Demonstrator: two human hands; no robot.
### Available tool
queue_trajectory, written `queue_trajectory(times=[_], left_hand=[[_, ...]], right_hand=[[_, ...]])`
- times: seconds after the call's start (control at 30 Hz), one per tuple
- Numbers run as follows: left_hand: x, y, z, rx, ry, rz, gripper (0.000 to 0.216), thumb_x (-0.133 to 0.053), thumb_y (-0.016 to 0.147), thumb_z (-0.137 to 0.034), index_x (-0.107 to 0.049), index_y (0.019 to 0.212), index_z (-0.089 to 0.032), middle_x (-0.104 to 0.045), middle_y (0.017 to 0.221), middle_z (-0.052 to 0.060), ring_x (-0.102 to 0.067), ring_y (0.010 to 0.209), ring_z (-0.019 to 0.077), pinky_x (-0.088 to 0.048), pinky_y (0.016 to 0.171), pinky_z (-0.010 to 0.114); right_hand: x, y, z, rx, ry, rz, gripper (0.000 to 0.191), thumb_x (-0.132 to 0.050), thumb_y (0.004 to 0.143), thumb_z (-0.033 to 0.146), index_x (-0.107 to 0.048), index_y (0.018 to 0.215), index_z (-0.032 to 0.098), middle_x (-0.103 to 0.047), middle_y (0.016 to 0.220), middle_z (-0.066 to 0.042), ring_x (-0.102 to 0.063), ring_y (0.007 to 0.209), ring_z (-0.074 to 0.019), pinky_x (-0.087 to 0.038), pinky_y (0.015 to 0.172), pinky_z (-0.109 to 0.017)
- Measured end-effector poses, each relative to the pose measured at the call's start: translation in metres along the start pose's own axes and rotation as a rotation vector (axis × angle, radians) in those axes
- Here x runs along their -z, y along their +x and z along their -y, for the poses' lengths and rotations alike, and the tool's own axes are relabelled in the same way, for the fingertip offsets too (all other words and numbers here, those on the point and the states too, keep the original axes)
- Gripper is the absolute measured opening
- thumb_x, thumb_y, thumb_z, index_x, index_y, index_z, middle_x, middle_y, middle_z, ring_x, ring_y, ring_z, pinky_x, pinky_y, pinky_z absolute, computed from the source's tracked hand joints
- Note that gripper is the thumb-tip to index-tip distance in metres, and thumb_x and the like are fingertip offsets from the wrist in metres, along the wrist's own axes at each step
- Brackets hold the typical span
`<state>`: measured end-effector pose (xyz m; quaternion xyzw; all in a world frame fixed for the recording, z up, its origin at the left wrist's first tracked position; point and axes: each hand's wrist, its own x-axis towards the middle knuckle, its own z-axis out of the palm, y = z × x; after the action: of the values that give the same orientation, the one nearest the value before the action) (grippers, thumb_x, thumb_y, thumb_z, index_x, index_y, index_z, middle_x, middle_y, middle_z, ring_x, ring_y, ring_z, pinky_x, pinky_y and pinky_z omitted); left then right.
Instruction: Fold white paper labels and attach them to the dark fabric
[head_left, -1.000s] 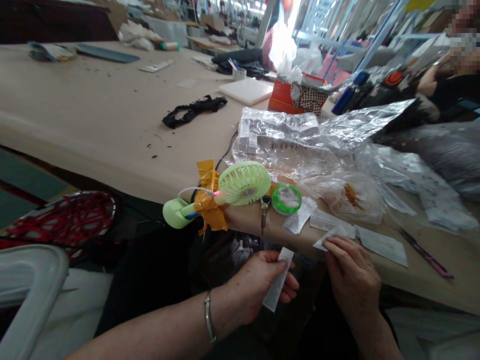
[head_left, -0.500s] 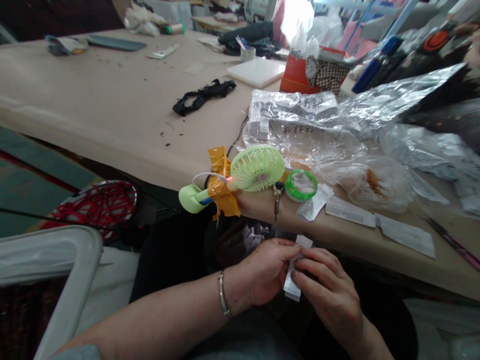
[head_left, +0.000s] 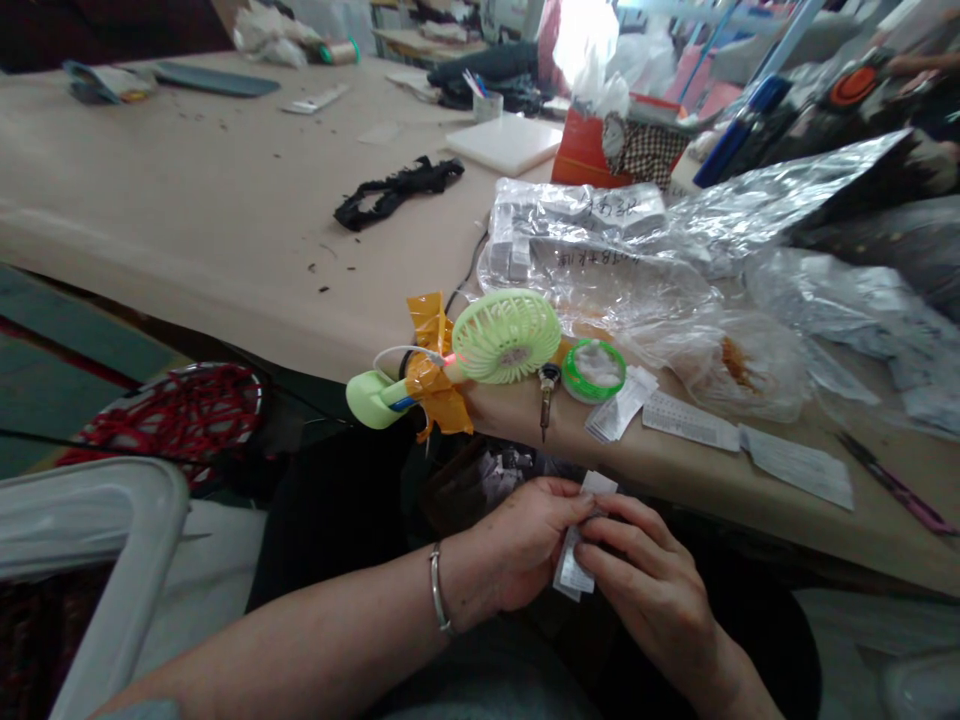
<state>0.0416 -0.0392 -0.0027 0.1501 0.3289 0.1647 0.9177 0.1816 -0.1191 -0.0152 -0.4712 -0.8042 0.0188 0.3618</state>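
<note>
Where the broad, beige-covered counter [head_left: 187,210] ends at its near edge, the work is held just off it, above the person's lap. Crumpled sheets of clear plastic bagging [head_left: 600,275] spread over the counter's right part, and a pale green plastic fan [head_left: 506,338] is taped at the rim. The bare right hand [head_left: 649,585] and the bare left hand [head_left: 529,545], with a silver bangle [head_left: 436,590] on its wrist, meet in front of the person, both with fingers closed on thin white printed paper slips [head_left: 571,570]. Two longer flat white paper strips [head_left: 799,465] lie end to end near the edge, just beside a small fanned stack of white slips [head_left: 622,403]. Judging by the offset ends, the held slips seem gathered together but not yet squared up; the strips and the stack on the counter appear to remain unhandled. How many slips are held cannot be told.
</note>
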Motion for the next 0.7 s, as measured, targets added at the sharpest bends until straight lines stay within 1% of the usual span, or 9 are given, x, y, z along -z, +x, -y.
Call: queue_trajectory(times=[0.17, 0.3, 0.5, 0.6, 0.7], left_hand=[[0.000, 0.003, 0.002, 0.005, 0.040, -0.002, 0.024, -0.077, 0.062, -0.021, -0.067, 0.080, -0.009, -0.062, 0.071, 0.003, -0.054, 0.056, 0.0077, -0.036, 0.055, 0.020], [0.000, 0.003, 0.002, 0.005, 0.041, -0.027, 0.023, -0.076, 0.063, -0.021, -0.066, 0.080, -0.009, -0.062, 0.072, 0.003, -0.054, 0.058, 0.0083, -0.037, 0.055, 0.020], [0.001, 0.001, 0.000, -0.001, 0.016, -0.036, 0.017, -0.073, 0.063, -0.016, -0.067, 0.078, -0.009, -0.062, 0.069, 0.003, -0.055, 0.057, 0.0077, -0.037, 0.054, 0.019], [0.000, -0.001, -0.001, -0.008, 0.015, -0.064, 0.016, -0.073, 0.066, -0.017, -0.067, 0.078, -0.009, -0.063, 0.069, 0.003, -0.056, 0.057, 0.0083, -0.039, 0.055, 0.020], [0.000, -0.002, -0.004, 0.031, 0.069, -0.056, 0.017, -0.069, 0.075, -0.023, -0.065, 0.084, -0.009, -0.067, 0.070, 0.006, -0.061, 0.058, 0.0116, -0.045, 0.060, 0.023]], right_hand=[[0.002, 0.005, 0.001, 0.010, 0.014, -0.016, 0.017, -0.057, 0.086, 0.004, -0.069, 0.091, 0.015, -0.070, 0.091, -0.008, -0.057, 0.108, -0.0210, -0.055, 0.089, -0.035], [-0.001, 0.002, 0.001, -0.003, 0.007, -0.013, 0.017, -0.059, 0.084, 0.004, -0.070, 0.091, 0.016, -0.071, 0.091, -0.008, -0.057, 0.109, -0.0216, -0.055, 0.090, -0.036], [-0.008, 0.002, 0.003, -0.027, 0.020, -0.019, 0.019, -0.059, 0.083, 0.004, -0.070, 0.090, 0.017, -0.072, 0.091, -0.006, -0.059, 0.110, -0.0218, -0.057, 0.089, -0.037], [-0.005, 0.002, 0.005, -0.045, 0.031, -0.012, 0.024, -0.058, 0.084, 0.006, -0.068, 0.102, 0.018, -0.072, 0.095, -0.006, -0.060, 0.112, -0.0222, -0.058, 0.088, -0.038], [0.012, -0.006, -0.005, -0.102, -0.035, -0.040, 0.034, -0.061, 0.084, 0.010, -0.060, 0.117, 0.018, -0.070, 0.104, -0.009, -0.058, 0.115, -0.0252, -0.056, 0.089, -0.043]])
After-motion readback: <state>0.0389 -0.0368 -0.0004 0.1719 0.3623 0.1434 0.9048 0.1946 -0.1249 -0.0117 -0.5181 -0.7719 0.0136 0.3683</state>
